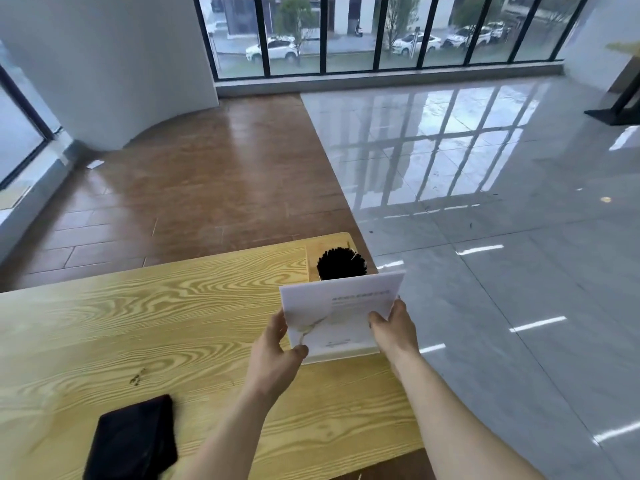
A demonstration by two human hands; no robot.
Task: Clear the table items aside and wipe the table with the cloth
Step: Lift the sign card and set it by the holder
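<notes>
White booklet (341,315) gripped at both edges by left hand (277,344) and right hand (394,329). Behind booklet: holder (341,265) packed with black sticks. Black cloth (133,441) on counter (138,323), nearer than booklet.

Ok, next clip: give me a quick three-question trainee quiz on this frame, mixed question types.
1. True or false: both hands, the left hand and the right hand, grip the white booklet.
2. Where does the dark cloth lie? A) on the floor B) on the wooden table, near edge C) draped over the booklet
3. Fill in: behind the booklet, near the table's far corner, stands a holder of black ____.

Key: 1 true; 2 B; 3 sticks.
</notes>
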